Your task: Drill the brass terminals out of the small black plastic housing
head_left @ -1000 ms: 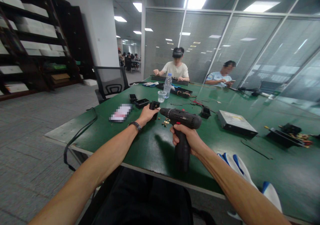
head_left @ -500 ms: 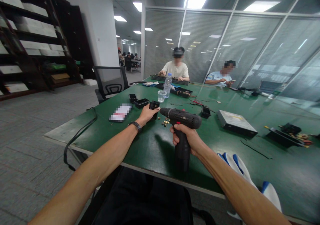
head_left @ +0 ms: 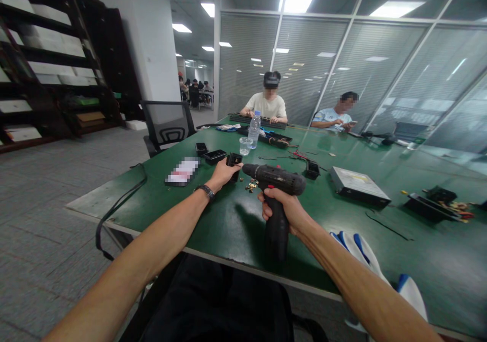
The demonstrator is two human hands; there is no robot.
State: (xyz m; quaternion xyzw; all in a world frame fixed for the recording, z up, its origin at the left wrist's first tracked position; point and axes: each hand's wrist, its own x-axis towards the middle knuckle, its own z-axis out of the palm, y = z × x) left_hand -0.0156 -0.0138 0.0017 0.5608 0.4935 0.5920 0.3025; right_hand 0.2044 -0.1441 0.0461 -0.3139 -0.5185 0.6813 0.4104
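My left hand (head_left: 220, 175) is closed on a small black plastic box (head_left: 235, 161), held upright on the green table. My right hand (head_left: 281, 207) grips the handle of a black cordless drill (head_left: 279, 178), which points left. The drill's nose meets the box near my left thumb; whether the bit touches it is too small to tell. Small brass-coloured parts (head_left: 251, 186) lie on the table just below the drill's nose. Two more black boxes, one nearer (head_left: 215, 156) and one farther (head_left: 201, 149), rest left of my left hand.
A phone (head_left: 183, 171) lies at left. Beyond my hands stand a plastic cup (head_left: 245, 146) and a water bottle (head_left: 254, 130). To the right are a metal drive (head_left: 359, 186), a black tray of parts (head_left: 433, 209) and white-blue gloves (head_left: 361, 253). Two people sit across the table (head_left: 160, 200).
My hands, the box and the drill keep nearly the same positions. The whole view has shifted very slightly.
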